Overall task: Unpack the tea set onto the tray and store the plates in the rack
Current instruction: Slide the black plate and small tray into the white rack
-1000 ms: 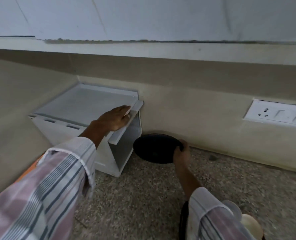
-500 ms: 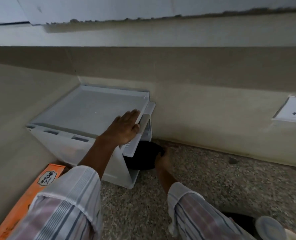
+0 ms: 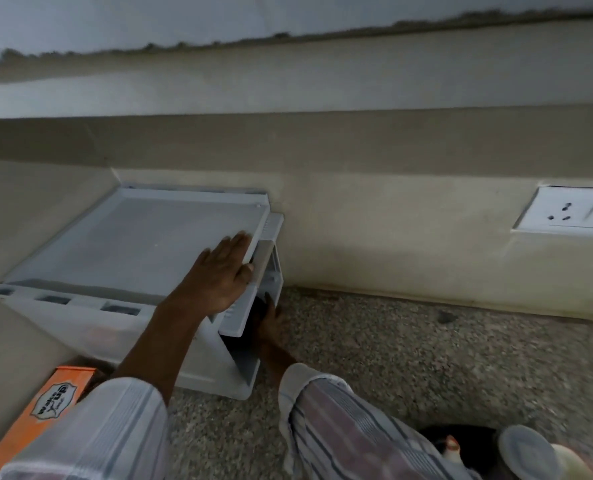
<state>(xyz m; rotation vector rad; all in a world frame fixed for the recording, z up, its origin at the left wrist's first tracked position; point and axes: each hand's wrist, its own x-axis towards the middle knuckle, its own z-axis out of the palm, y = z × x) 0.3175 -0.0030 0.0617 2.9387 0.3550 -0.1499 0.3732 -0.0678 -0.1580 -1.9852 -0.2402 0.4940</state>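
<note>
Right grip [image 3: 270,323] half hidden inside rack [image 3: 132,244], hold unclear

White wall socket [image 3: 565,211] at right; speckled stone counter [image 3: 426,358] beneath.

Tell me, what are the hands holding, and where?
Left hand lies flat on the rack top. Right hand reaches into the rack's side; its grip is hidden.

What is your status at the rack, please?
Left hand flat on rack top. Right hand at side opening, grip hidden. Plate not plainly visible. Flap overhangs the opening.
</note>
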